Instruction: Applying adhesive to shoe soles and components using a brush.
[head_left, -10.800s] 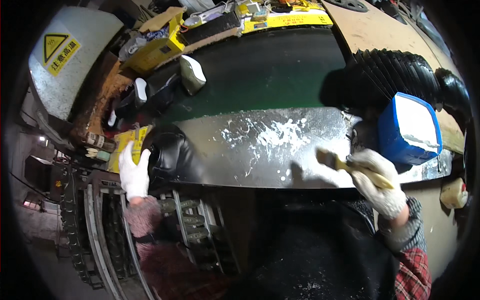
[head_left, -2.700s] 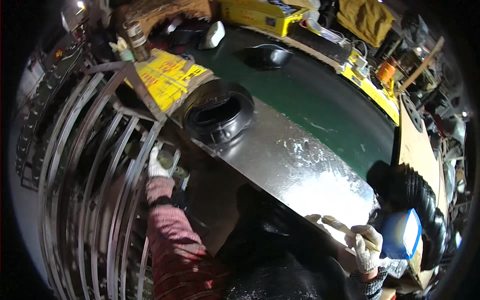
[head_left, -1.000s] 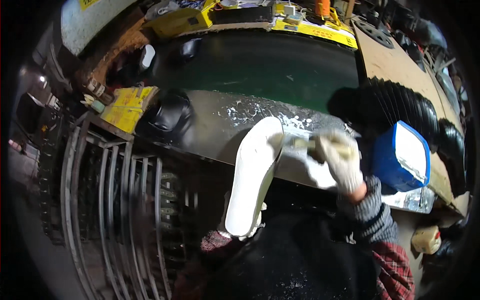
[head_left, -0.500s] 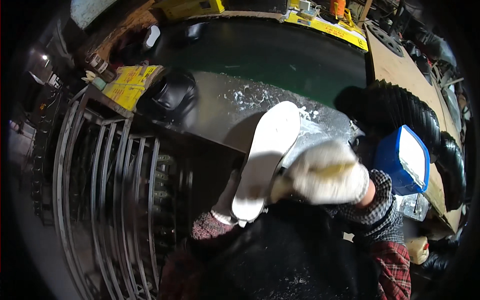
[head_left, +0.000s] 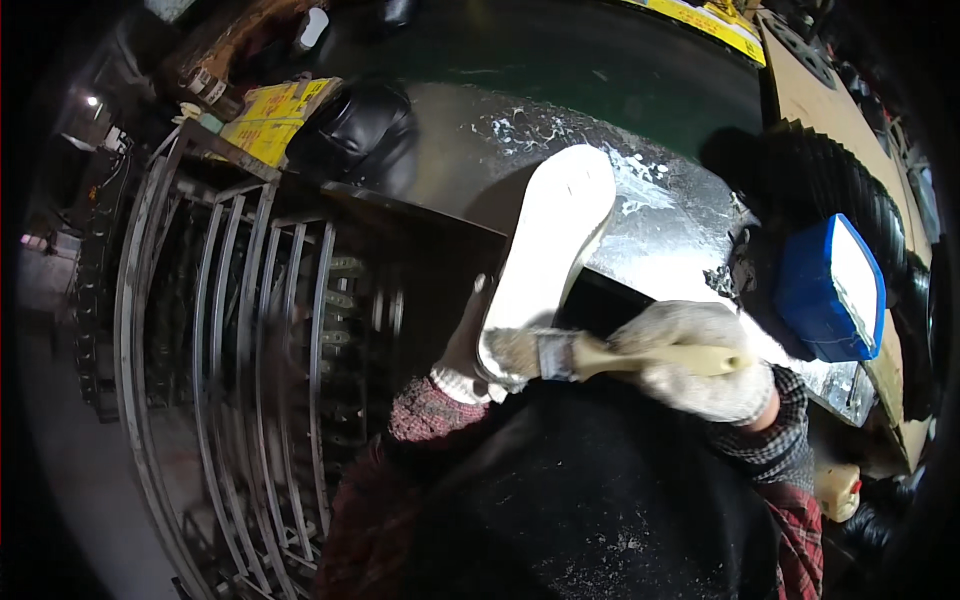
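Observation:
A long white shoe sole (head_left: 555, 230) is tilted up in front of me, its far end over the metal-topped bench. My left hand (head_left: 463, 350), in a pale glove, grips its near end from the left and from below; most of its fingers are hidden behind the sole. My right hand (head_left: 700, 355), in a soiled white glove, is closed around the cream handle of a flat paintbrush (head_left: 590, 357). The brush's bristles lie across the near end of the sole, touching it. A blue tub (head_left: 808, 290) holding white material stands to the right of my right hand.
White smears mark the bench top (head_left: 450, 160). A glossy black item (head_left: 360, 140) and a yellow box (head_left: 275, 120) sit at its left. Ribbed black pieces (head_left: 830, 180) stand behind the tub. A metal rack (head_left: 210, 350) is at left, a yellowish jug (head_left: 838, 490) low at right.
My right hand, blurred before, has brought the brush left onto the sole's near end, and its bristles now show clearly. My left hand keeps its grip. The whole view has shifted slightly.

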